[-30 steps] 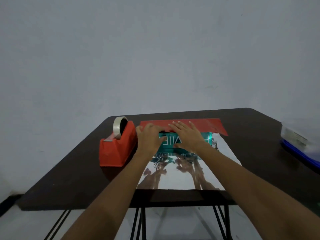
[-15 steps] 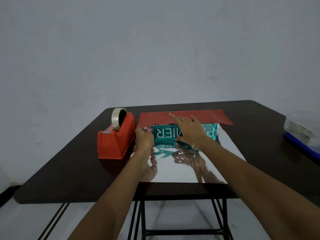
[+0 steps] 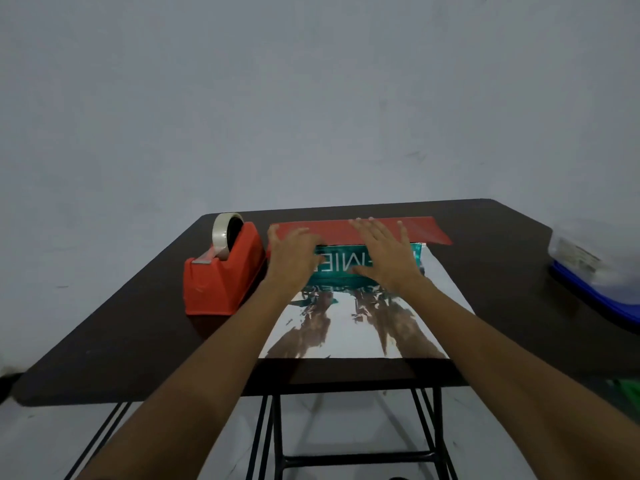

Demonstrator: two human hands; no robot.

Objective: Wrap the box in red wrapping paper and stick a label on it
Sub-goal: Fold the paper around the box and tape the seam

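Note:
A teal box (image 3: 341, 270) with white lettering lies on a sheet of wrapping paper (image 3: 363, 327) whose shiny silver side faces up. The sheet's far edge is folded over the box, showing its red side (image 3: 426, 232). My left hand (image 3: 292, 259) rests on the box's left end with fingers reaching onto the red flap. My right hand (image 3: 384, 252) lies flat with straight fingers spread over the box's middle and the red flap. Both hands hide much of the box's top.
A red tape dispenser (image 3: 223, 271) with a roll of clear tape stands left of the box. At the right edge of the dark table (image 3: 138, 323) sits a clear container with a blue lid (image 3: 595, 271). A grey wall stands behind.
Both hands have moved farther over the box onto the red flap; my left hand came up from the box's left end and my right hand now lies flat with fingers spread.

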